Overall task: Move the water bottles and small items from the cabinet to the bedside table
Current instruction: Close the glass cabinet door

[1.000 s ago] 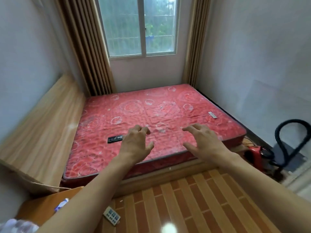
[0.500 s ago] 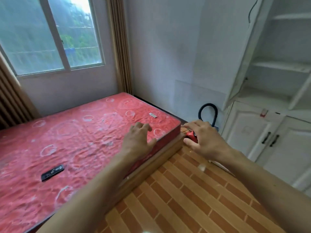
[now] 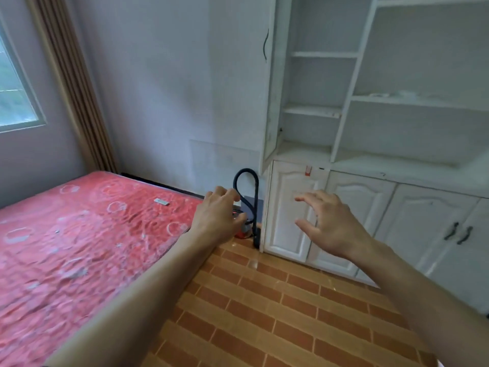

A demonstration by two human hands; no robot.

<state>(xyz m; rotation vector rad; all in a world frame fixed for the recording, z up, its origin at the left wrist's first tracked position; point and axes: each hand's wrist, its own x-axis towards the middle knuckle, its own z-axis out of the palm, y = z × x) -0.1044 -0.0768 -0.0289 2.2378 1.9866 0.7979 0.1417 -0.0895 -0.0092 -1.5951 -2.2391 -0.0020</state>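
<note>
The white cabinet (image 3: pixel 370 144) fills the right side, with open shelves above and shut doors below. No water bottles show on its shelves; a few pale small items (image 3: pixel 381 95) lie on one middle shelf, too blurred to identify. My left hand (image 3: pixel 217 215) hovers in the air with loosely curled fingers, holding nothing, in front of the bed corner. My right hand (image 3: pixel 328 223) is raised with spread fingers, holding nothing, in front of the cabinet's lower left door (image 3: pixel 288 207). The bedside table is out of view.
A red mattress (image 3: pixel 79 234) lies at the left with a small grey remote (image 3: pixel 161 201) on it. A black hose loop (image 3: pixel 248 197) and a red appliance (image 3: pixel 242 233) sit between bed and cabinet. Brick-pattern floor (image 3: pixel 264 313) stretches ahead.
The view has swung right from the bed and window to the white cabinet. Both hands stay raised and hold nothing; the black remote and bedside table have left the view.
</note>
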